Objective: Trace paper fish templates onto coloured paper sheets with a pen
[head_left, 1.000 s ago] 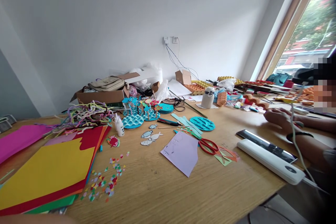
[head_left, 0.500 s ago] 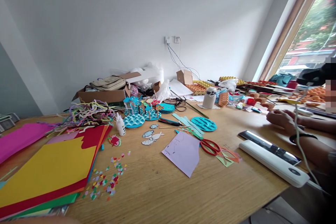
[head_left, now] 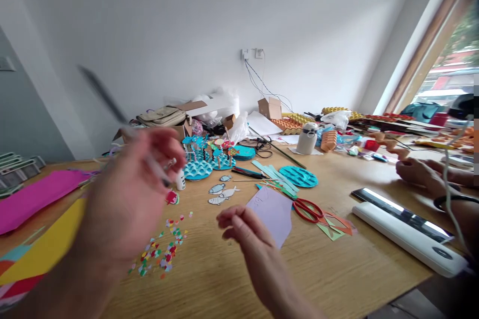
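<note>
My left hand, blurred by motion, is closed around a thin pen-like object that is grey and dark at its upper end and slants up to the left. Loosely bent and holding nothing visible, my right hand hovers over the table's front, beside a lilac paper sheet. Fish cut-outs lie beyond it. Small coloured paper bits are scattered between my hands. Red-handled scissors rest right of the lilac sheet. A white bottle is partly hidden behind my left hand.
Coloured sheets lie at left. Blue decorated discs stand farther back, near a white jar. A long white device lies at right, near another person's hands. Boxes and bags line the wall.
Both my hands have come into view from below, the left one with the pen-like object. The view has shifted slightly left.
</note>
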Demonstrator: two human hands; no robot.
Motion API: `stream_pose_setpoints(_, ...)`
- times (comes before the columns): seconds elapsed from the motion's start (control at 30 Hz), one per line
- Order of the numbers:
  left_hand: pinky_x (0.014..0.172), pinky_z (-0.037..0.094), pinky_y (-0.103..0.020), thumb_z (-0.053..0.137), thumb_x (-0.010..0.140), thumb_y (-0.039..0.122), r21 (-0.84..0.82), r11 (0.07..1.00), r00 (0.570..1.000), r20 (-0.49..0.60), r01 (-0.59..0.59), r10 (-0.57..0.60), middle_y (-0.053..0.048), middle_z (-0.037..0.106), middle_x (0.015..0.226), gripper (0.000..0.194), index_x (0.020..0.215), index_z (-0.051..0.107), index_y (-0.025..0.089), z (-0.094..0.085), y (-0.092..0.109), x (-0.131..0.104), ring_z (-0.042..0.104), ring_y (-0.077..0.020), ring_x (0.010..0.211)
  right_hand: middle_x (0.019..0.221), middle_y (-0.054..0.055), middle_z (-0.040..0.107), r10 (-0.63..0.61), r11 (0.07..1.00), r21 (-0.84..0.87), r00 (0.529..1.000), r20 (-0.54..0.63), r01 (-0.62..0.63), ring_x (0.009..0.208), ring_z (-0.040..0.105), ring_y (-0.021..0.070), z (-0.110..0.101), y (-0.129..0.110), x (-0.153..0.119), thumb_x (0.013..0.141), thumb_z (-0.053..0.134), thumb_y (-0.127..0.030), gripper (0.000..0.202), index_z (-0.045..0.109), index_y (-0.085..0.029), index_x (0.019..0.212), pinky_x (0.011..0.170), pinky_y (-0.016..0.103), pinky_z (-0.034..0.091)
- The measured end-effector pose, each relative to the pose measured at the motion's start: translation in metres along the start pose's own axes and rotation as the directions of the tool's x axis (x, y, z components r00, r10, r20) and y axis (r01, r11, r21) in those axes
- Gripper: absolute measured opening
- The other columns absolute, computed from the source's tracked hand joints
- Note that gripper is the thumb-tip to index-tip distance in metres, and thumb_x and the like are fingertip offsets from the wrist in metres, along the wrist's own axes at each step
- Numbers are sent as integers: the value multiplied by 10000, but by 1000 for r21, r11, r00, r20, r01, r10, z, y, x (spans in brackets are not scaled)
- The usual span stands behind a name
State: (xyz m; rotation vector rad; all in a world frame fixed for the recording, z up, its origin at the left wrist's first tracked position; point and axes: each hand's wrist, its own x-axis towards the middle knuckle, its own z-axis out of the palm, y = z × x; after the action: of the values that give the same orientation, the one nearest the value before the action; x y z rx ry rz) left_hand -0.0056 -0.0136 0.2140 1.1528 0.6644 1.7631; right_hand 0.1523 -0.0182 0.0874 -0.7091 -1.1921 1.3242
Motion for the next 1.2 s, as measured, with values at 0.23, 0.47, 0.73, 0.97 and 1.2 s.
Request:
stream_pose_setpoints(0.23, 641, 433, -252, 552, 852, 462, 191, 865, 858, 149, 463, -492, -54, 627, 1073, 309, 1012, 654, 217, -10, -77, -35, 583, -171, 824, 863, 29, 614, 127, 992, -39, 917, 379, -122, 852, 585, 185, 12, -17, 11, 758, 661, -472, 331, 623, -204, 948, 774, 312, 444)
stream_pose_setpoints(0.47, 797, 401, -277, 604, 802, 510, 230, 851, 846, 154, 472, -511, -46, 629, 985, 381, 1015, 670, 200, -20, -90, -52, 551, -193, 935, 729, 10, 586, 166, 985, -107, 928, 334, -138, 706, 562, 161, 23, 4, 22, 721, 677, -400, 240, 623, -175, 787, 718, 315, 453)
stream_pose_setpoints(0.73, 831, 431, -338, 616, 779, 534, 555, 775, 735, 381, 302, -560, -111, 534, 1243, 676, 1360, 407, 259, -62, -77, -35, 517, -256, 1094, 559, -37, 525, 268, 963, -114, 920, 284, -245, 480, 478, 75, 10, 4, 20, 688, 644, -306, 159, 584, -170, 635, 484, 203, 364)
stream_pose_setpoints(0.97, 1082, 253, -442, 523, 715, 241, 975, -135, 835, 75, -175, -545, -118, 408, 1415, 631, 1336, 441, 164, -191, -26, 11, 341, -300, 1311, 599, -32, 597, 357, 932, -125, 918, 172, -339, 428, 461, 57, -35, -3, 13, 626, 645, -178, 85, 565, -170, 654, 439, 189, 339)
stream_pose_setpoints(1.2, 1073, 297, -409, 488, 568, 123, 932, -307, 774, -50, -191, -632, -162, 462, 1366, 704, 1271, 522, 93, -235, -25, -19, 401, -291, 1280, 657, -11, 631, 410, 903, -210, 899, 157, -375, 469, 491, 70, -53, 2, 9, 669, 617, -192, 68, 560, -162, 689, 468, 199, 352)
